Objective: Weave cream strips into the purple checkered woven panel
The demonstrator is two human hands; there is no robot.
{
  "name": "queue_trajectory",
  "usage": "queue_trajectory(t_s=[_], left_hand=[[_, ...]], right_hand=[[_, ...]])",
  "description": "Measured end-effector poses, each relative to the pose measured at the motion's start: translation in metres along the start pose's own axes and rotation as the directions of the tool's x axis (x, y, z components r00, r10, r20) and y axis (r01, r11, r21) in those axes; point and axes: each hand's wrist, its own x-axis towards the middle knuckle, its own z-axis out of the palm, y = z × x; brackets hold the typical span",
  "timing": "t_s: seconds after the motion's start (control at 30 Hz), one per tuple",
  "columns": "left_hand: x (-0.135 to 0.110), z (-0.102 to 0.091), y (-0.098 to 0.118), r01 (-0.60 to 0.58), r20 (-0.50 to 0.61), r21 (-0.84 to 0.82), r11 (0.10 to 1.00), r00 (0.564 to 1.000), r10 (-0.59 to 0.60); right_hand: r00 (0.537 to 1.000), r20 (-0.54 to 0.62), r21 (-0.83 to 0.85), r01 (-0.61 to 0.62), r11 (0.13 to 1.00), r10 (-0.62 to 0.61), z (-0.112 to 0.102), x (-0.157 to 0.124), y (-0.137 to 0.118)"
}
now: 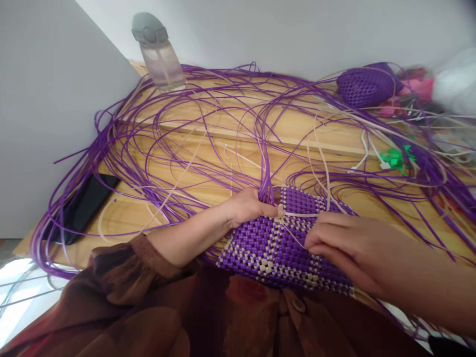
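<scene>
A purple and cream woven piece lies in front of my body, its pattern crossed by cream bands. My left hand is closed on its upper part, thumb pressed beside a small cream loop. Behind the thumb rises a bundle of purple strips. My right hand is closed over the right half of the weave, pinching a cream strip that stretches taut from my left thumb. A thinner light strand also runs from that spot to my right fingers. Its fingertips are partly hidden.
Long loose purple strips sprawl in loops over the wooden table. A water bottle stands at the back left, with a dark flat object below it. A purple woven item and green scraps lie at right.
</scene>
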Motion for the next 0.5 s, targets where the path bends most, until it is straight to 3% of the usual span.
queue_trajectory(t_s=[0.07,0.23,0.5], left_hand=[[0.0,-0.001,0.0,-0.003,0.003,-0.013,1.0,1.0,0.003],[-0.001,-0.002,0.0,0.021,0.039,-0.027,0.999,0.999,-0.02],[-0.002,0.0,0.004,-0.029,0.099,-0.043,0.999,0.995,0.033]], right_hand=[[0.996,0.092,0.06,-0.012,0.998,0.006,0.0,0.023,0.014],[0.983,0.158,0.141,-0.12,0.983,0.097,0.011,0.065,0.042],[0.982,0.145,0.18,-0.143,0.973,0.118,0.022,0.068,0.042]])
